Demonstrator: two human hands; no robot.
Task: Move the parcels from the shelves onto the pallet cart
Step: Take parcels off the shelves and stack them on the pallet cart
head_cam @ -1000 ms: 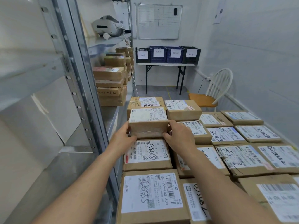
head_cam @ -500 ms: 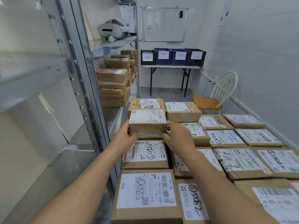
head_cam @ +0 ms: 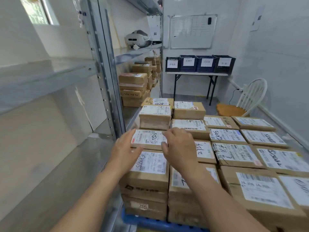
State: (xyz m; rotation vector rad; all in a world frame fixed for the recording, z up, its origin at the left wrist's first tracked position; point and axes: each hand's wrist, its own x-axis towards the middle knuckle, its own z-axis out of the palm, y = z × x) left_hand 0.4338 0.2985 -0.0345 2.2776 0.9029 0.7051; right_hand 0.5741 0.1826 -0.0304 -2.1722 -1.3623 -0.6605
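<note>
— Both hands have let go of the small parcel (head_cam: 155, 118) they clasped a moment ago and have drawn back to the near side. Where does it sit?

— Flat and label up on the far-left stack of the pallet cart (head_cam: 150, 223), just beside the steel shelves (head_cam: 107, 84), with nothing touching it.

— And the left hand (head_cam: 124, 148)?

— Palm down, forearm reaching in from the near left. Its fingers are straight and loosely spread, holding nothing, over the left edge of the labelled parcel (head_cam: 148, 138) one row nearer. Whether they touch the cardboard cannot be told.

— The right hand (head_cam: 179, 148)?

— Level with the left, palm down, wrist slightly bent. The fingers are gently curved and apart, the thumb pointing left, and the grasp is empty. It hangs over the right edge of that same labelled parcel, the two hands near each other but apart.

— What else is in view?

— Brown parcels cover the cart in rows, its blue base showing at the near edge. More boxes (head_cam: 133, 87) are stacked on the shelf farther left. A white headset (head_cam: 138, 38) rests on the shelf above them.
</note>
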